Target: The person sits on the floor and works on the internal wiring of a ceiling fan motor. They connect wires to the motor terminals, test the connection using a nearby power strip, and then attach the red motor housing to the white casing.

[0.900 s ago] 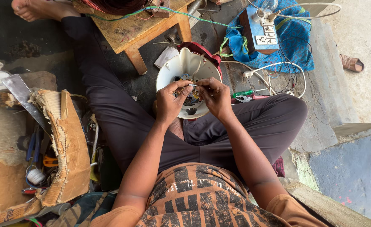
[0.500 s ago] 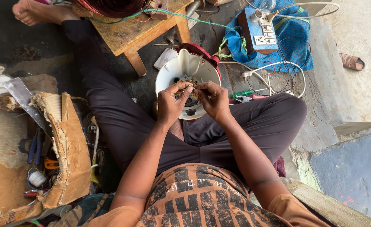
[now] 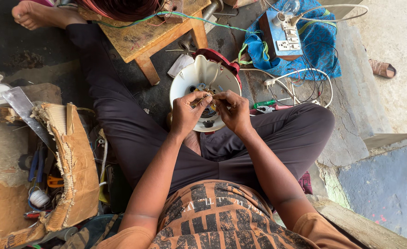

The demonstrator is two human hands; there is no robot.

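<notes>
**Pinching small wires over a white housing**

Working cross-legged on the ground, the person holds both hands together over a white housing (image 3: pixel 203 76) that rests against the shins, at about twelve o'clock from the lap. The left hand (image 3: pixel 187 113) is closed, thumb and forefinger pinched on what looks like a thin wire or small fitting at the housing's open middle; the right hand (image 3: pixel 233 110) is closed in the same pinch, its fingertips touching or nearly touching those of the left. What exactly sits between the fingers is too small to tell.

To do this step well, my judgement is that the wrists should stay braced on the knees, so the fingertips alone move, and the housing should stay tilted toward the face.

At eleven o'clock stands a low wooden stool (image 3: pixel 152 34) with a copper coil (image 3: pixel 120 7) on it. At one o'clock a blue switch box (image 3: pixel 284 32) lies on a blue cloth (image 3: pixel 321 50), with a green-handled tool (image 3: pixel 266 103) just beside the right knee. At nine o'clock sits a torn cardboard box (image 3: pixel 72 161) of tools.
</notes>
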